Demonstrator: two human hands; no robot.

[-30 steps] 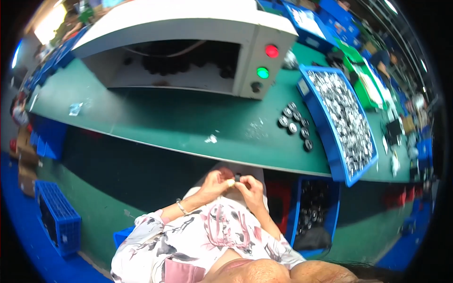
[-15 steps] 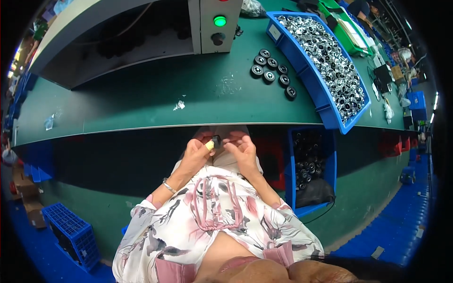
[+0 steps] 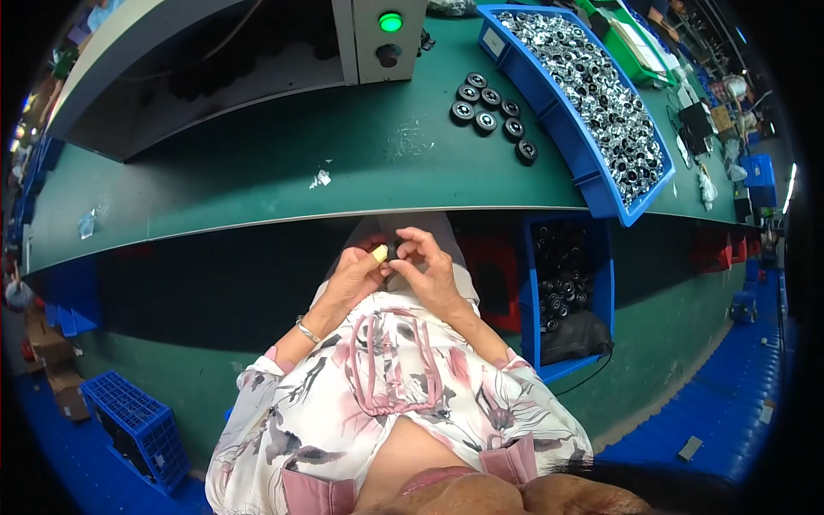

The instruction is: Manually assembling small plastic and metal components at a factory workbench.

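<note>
In front of my lap, below the table edge, my left hand (image 3: pixel 354 273) pinches a small black round part (image 3: pixel 394 250) that looks like a wheel. Yellow wrapping (image 3: pixel 380 254) covers the left thumb's tip. My right hand (image 3: pixel 431 275) has its thumb and curled fingers closed about the part's other side. Fingers hide much of the part, so its details cannot be made out. On the table ahead lie several black wheels (image 3: pixel 486 123) with pale centres, left of a long blue bin (image 3: pixel 554 129) heaped with shiny clear-and-black pieces.
A grey machine (image 3: pixel 388 73) with a green light (image 3: pixel 390 22) stands on the green table (image 3: pixel 257 184). Under the table edge, right of my lap, a blue crate (image 3: pixel 608 287) holds black wheels. White scraps (image 3: pixel 320 178) lie near the front edge. A blue basket (image 3: pixel 137 421) stands low left.
My right hand has come up, its fingers now raised and curled around the black part. My left hand keeps its pinch. The view has shifted slightly.
</note>
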